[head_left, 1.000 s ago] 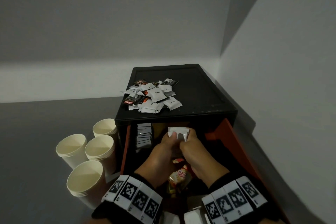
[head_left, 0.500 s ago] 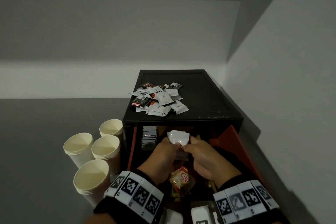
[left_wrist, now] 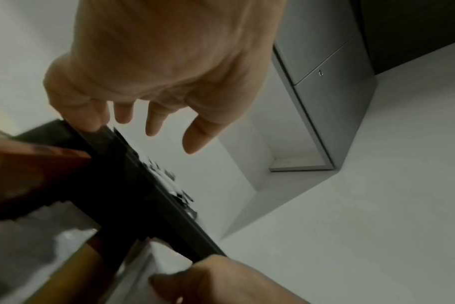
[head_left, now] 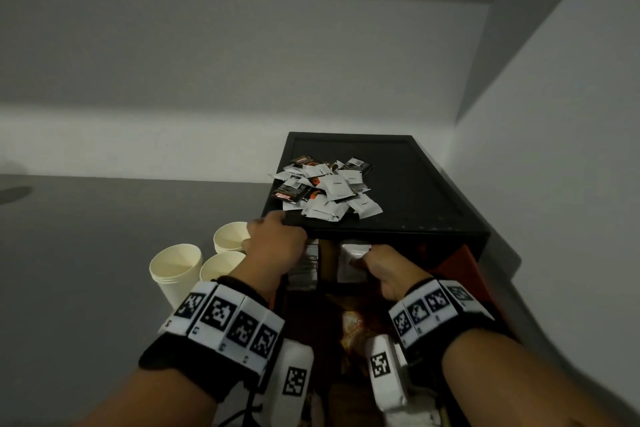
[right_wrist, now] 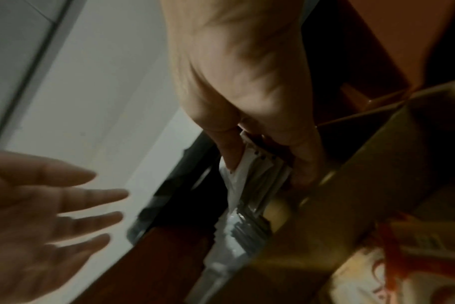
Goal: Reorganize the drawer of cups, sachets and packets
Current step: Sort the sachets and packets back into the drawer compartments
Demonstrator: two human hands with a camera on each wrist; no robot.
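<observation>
My right hand [head_left: 381, 267] pinches a small stack of white sachets [right_wrist: 255, 176] between thumb and fingers and holds it upright in the back part of the open drawer [head_left: 464, 267], just under the front edge of the black cabinet [head_left: 415, 191]. I think I stand them on edge like this so that they take little room and make a neat row beside the grey packets [head_left: 308, 263] at the left.

My left hand [head_left: 277, 243] is free, its fingers spread and relaxed, holding nothing. It reaches up at the front left corner of the cabinet top, near the loose pile of sachets [head_left: 329, 191], probably to take more of them.

The paper cups [head_left: 176, 263] stand on the floor left of the cabinet, outside the drawer, so their turn is not yet come.

The head view hides my right fingers behind the back of the hand. Only the right wrist view shows the pinch itself, and also the cardboard divider [right_wrist: 351, 205] next to the stack. The left wrist view shows that the left thumb [left_wrist: 83, 111] is against the cabinet edge, with the other fingers in the air; it is blurred, so I cannot tell more.
</observation>
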